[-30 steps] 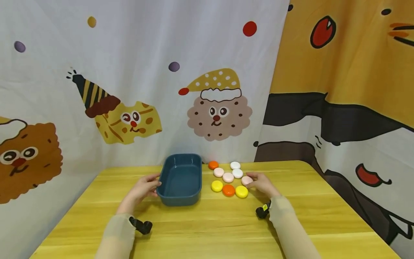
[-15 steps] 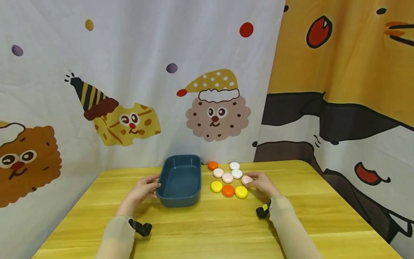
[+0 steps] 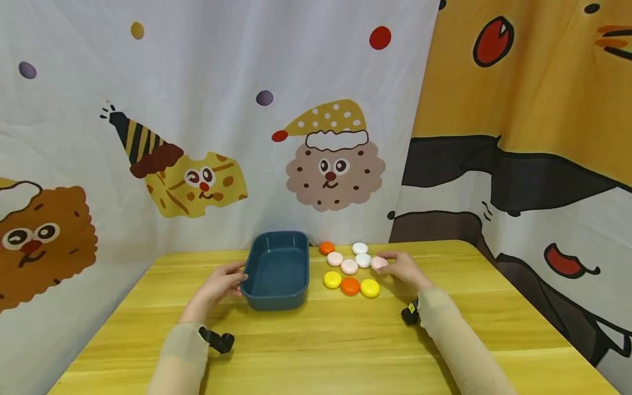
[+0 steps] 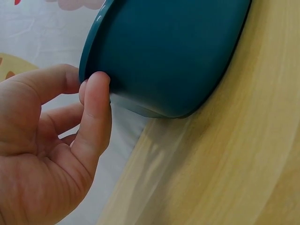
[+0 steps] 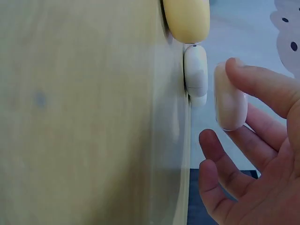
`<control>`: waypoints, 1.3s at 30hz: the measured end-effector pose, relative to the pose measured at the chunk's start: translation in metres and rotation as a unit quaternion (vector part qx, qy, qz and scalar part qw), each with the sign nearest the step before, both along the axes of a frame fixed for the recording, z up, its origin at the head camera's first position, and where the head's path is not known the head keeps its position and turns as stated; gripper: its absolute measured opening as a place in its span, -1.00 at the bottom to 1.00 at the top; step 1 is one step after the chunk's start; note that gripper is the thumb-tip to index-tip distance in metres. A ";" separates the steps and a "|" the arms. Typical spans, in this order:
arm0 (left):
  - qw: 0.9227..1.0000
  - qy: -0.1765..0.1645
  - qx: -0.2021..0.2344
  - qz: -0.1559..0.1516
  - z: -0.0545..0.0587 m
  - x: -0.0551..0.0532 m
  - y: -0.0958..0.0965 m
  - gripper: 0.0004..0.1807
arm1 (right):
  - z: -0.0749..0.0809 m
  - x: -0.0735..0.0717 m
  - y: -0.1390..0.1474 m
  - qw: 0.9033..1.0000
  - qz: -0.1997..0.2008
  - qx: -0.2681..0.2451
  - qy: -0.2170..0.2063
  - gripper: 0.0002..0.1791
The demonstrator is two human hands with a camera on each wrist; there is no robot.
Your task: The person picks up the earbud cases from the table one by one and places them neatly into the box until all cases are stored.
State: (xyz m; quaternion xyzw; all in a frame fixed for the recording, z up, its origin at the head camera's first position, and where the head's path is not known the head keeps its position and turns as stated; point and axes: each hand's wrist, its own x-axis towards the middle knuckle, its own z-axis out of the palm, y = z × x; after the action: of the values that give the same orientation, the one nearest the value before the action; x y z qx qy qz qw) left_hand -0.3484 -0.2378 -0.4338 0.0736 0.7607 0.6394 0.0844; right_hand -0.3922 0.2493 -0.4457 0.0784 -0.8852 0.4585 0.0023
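My left hand (image 3: 222,284) is at the left side of a dark blue rectangular dish (image 3: 276,271). In the left wrist view, the thumb (image 4: 96,105) and forefinger pinch the dish's rim (image 4: 86,56). My right hand (image 3: 406,270) pinches a pale pink, rounded disc (image 3: 379,263) between thumb and fingers. The right wrist view shows this disc (image 5: 230,98) raised off the tabletop, while the lower fingers stay loosely curled. Left of that hand lie two white discs (image 3: 362,260), two pink discs (image 3: 349,266), two yellow discs (image 3: 370,288) and two orange discs (image 3: 350,286).
The hands work over a wooden table (image 3: 306,351). Behind its far edge hangs a white curtain (image 3: 212,71) with cartoon prints, and an orange patterned cloth (image 3: 459,99) hangs at the right. The dish stands close to the far edge.
My right hand has lifted the pink disc slightly up from where it lay among the others, and its wrist has shifted a little right. The left hand and dish have stayed put.
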 end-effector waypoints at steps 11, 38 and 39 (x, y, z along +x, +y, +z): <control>1.000 -0.004 -0.001 -0.001 0.002 0.000 -0.001 -0.36 | 0.019 -0.004 -0.001 0.998 0.013 0.047 0.026 -0.36; 1.000 -0.013 -0.008 0.008 -0.001 0.000 0.001 -0.37 | 0.051 -0.016 -0.003 0.994 0.001 0.069 0.086 -0.41; 1.000 -0.013 -0.008 0.007 -0.001 0.000 0.001 -0.37 | 0.051 -0.017 -0.004 0.994 -0.001 0.069 0.083 -0.41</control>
State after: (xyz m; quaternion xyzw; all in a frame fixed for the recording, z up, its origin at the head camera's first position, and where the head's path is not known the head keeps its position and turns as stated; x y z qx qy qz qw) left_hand -0.3486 -0.2368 -0.4349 0.0598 0.7652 0.6346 0.0905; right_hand -0.4089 0.2454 -0.3942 0.1154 -0.9117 0.3878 0.0712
